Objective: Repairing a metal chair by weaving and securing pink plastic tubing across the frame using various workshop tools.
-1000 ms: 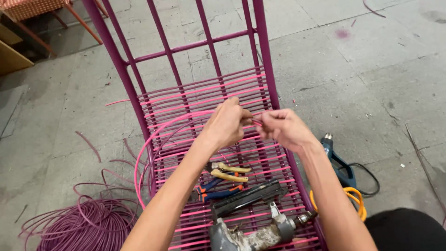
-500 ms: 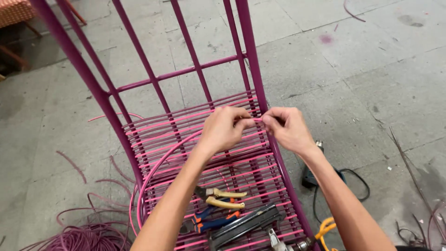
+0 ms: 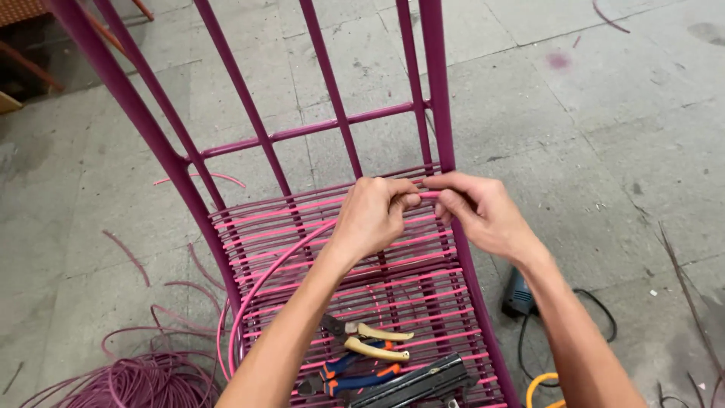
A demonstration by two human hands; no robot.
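Two hands (image 3: 371,219) (image 3: 483,215), one pink cord (image 3: 260,283)

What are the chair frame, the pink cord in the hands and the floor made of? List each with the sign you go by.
Chair frame: likely painted metal rod; thin straight magenta bars with a slight sheen.
Pink cord: probably plastic or synthetic rattan; smooth, glossy, bends in a springy loop between left hand and right hand.
Floor: looks like bare concrete slabs; matt grey, stained, with joints.
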